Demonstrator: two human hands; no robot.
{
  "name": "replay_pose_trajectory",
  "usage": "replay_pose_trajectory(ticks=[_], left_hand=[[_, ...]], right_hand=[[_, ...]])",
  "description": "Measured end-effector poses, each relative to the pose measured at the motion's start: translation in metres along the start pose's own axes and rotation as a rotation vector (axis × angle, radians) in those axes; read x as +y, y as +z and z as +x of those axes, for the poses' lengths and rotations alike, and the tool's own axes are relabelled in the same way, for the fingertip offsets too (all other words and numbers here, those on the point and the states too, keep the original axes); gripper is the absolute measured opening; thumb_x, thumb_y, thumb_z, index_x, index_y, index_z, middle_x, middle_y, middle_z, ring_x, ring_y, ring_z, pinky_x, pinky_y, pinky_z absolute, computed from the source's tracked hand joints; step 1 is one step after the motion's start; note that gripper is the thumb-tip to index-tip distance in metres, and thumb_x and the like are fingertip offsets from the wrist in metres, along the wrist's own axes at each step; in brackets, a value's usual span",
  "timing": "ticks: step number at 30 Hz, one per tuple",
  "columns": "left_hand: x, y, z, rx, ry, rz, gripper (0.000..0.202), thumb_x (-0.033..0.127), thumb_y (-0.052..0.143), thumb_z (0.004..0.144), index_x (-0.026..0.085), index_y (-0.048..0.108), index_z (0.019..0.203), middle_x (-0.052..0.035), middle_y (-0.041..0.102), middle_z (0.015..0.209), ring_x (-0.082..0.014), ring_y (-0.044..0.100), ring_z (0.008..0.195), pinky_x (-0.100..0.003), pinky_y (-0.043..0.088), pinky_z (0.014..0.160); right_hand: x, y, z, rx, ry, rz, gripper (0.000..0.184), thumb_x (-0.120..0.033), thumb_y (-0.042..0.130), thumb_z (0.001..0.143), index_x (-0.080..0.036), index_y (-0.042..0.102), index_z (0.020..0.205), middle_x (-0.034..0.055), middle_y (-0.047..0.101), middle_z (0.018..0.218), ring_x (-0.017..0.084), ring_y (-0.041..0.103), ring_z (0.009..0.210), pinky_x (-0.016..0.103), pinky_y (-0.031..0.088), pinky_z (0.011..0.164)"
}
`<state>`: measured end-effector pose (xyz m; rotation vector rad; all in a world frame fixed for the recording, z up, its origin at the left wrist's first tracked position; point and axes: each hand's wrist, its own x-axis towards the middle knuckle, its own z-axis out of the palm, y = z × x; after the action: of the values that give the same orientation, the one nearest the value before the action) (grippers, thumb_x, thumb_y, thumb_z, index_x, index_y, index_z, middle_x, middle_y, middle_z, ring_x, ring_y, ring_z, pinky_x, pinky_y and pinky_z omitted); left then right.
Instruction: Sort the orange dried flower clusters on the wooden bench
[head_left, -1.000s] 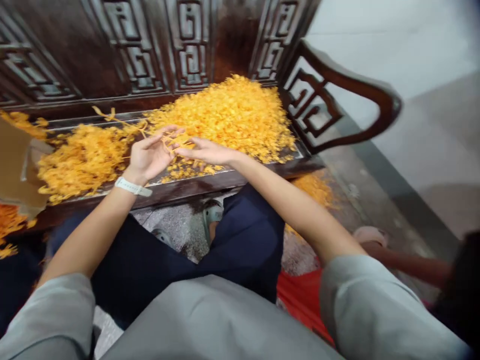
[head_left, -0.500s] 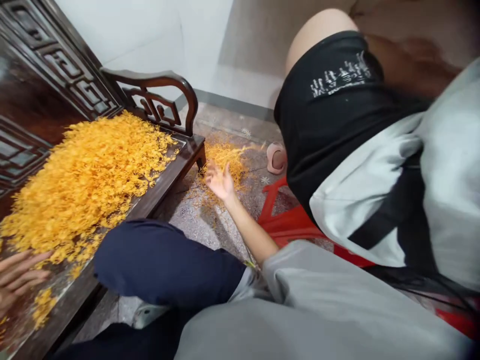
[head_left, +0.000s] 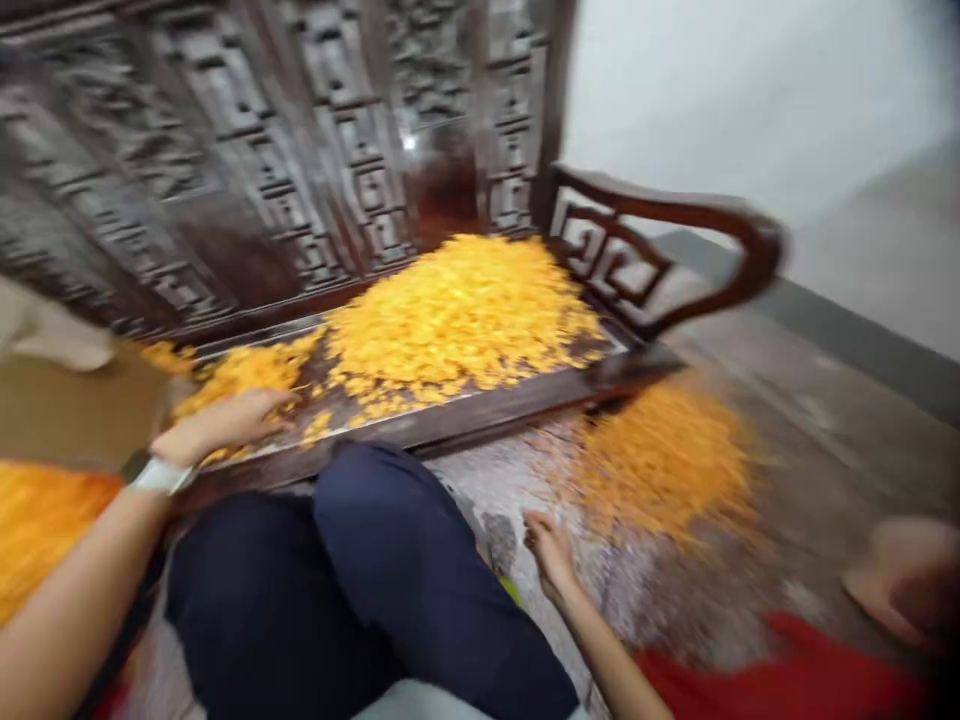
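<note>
Here, a big yellow pile point(head_left: 465, 315) is being held by the bench point(head_left: 465, 412). The left hand point(head_left: 236, 418) is being held over the bench, the curled right hand point(head_left: 551, 553) in front of it; whether anything is being pinched by either cannot be told.

The flower heap point(head_left: 465, 315) lies on the bench point(head_left: 487, 407), box point(head_left: 82, 410) to its left, floor pile point(head_left: 667, 460) to its right.

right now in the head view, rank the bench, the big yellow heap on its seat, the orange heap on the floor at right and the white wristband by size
1. bench
2. big yellow heap
3. orange heap, edges blurred but narrower
4. white wristband, easily smallest
</note>
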<state>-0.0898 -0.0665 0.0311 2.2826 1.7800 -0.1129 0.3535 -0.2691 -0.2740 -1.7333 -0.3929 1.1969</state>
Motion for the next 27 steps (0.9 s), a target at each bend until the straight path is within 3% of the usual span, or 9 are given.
replay_pose_trajectory(ticks=[2,6,9,14,16,18,21,23,27], left_hand=[[-0.033,-0.017,-0.008,-0.072,-0.02,0.083,0.064,0.06,0.058,0.08,0.017,0.078,0.123,-0.0154,0.079,0.132,-0.0345,0.074,0.118,-0.043,0.055,0.109],[-0.087,-0.03,-0.024,0.197,-0.161,0.169,0.057,0.053,0.054,0.093,0.016,0.072,0.133,-0.0139,0.076,0.132,-0.0342,0.072,0.12,-0.044,0.052,0.113],[-0.115,-0.008,-0.019,0.263,-0.283,0.159,0.061,0.052,0.059,0.097,0.01,0.067,0.141,-0.0188,0.071,0.138,-0.0376,0.066,0.132,-0.046,0.048,0.118],[-0.134,0.054,0.006,0.129,-0.41,0.147,0.074,0.054,0.063,0.097,0.002,0.054,0.15,-0.0288,0.065,0.139,-0.0412,0.065,0.131,-0.046,0.051,0.112],[-0.129,0.072,0.01,0.064,-0.402,0.135,0.074,0.057,0.066,0.095,0.004,0.057,0.145,-0.0284,0.067,0.136,-0.0433,0.068,0.126,-0.048,0.053,0.107],[-0.119,0.086,0.009,0.03,-0.385,0.129,0.079,0.061,0.07,0.09,0.006,0.056,0.146,-0.0282,0.068,0.137,-0.0466,0.068,0.125,-0.053,0.054,0.105],[-0.107,0.1,0.005,0.03,-0.364,0.115,0.094,0.061,0.073,0.088,0.01,0.043,0.162,-0.0285,0.061,0.151,-0.0502,0.064,0.132,-0.062,0.051,0.109],[-0.107,0.106,0.004,0.05,-0.372,0.065,0.108,0.06,0.075,0.087,0.011,0.028,0.171,-0.0291,0.048,0.165,-0.0503,0.059,0.14,-0.062,0.05,0.113],[-0.122,0.113,0.005,0.142,-0.446,-0.089,0.129,0.062,0.085,0.079,0.007,0.015,0.173,-0.0311,0.024,0.177,-0.0487,0.051,0.15,-0.053,0.048,0.119]], right_hand=[[-0.023,0.021,0.017,-0.075,-0.167,-0.052,0.037,-0.065,0.073,0.073,-0.033,0.057,0.065,0.0025,0.051,0.061,0.025,0.052,0.053,0.044,0.048,0.05],[-0.062,0.078,0.009,-0.179,-0.424,-0.125,0.042,-0.069,0.072,0.078,-0.028,0.066,0.08,0.0034,0.06,0.072,0.025,0.059,0.067,0.048,0.056,0.069],[-0.088,0.133,-0.015,-0.363,-0.728,-0.203,0.041,-0.06,0.064,0.094,-0.02,0.072,0.092,0.0061,0.069,0.083,0.022,0.064,0.077,0.041,0.055,0.077],[-0.133,0.259,-0.058,-0.851,-1.102,-0.316,0.025,-0.038,0.056,0.108,-0.019,0.072,0.111,0.0079,0.071,0.1,0.019,0.067,0.087,0.034,0.054,0.083],[-0.147,0.317,-0.068,-0.927,-1.144,-0.388,0.027,-0.039,0.059,0.105,-0.018,0.068,0.121,0.0119,0.07,0.116,0.021,0.069,0.095,0.036,0.056,0.091],[-0.157,0.372,-0.071,-0.895,-1.126,-0.496,0.041,-0.04,0.064,0.102,-0.016,0.062,0.136,0.0177,0.064,0.137,0.026,0.068,0.116,0.04,0.055,0.104],[-0.164,0.435,-0.068,-0.841,-0.971,-0.751,0.066,-0.046,0.072,0.097,-0.011,0.05,0.149,0.0257,0.057,0.151,0.035,0.062,0.135,0.045,0.052,0.112],[-0.164,0.461,-0.063,-0.868,-0.864,-0.891,0.061,-0.042,0.073,0.096,-0.01,0.053,0.145,0.0262,0.064,0.144,0.037,0.066,0.129,0.045,0.054,0.107],[-0.162,0.48,-0.048,-0.929,-0.811,-0.954,0.022,-0.024,0.074,0.09,-0.016,0.068,0.109,0.0161,0.077,0.116,0.032,0.074,0.109,0.037,0.056,0.092]])
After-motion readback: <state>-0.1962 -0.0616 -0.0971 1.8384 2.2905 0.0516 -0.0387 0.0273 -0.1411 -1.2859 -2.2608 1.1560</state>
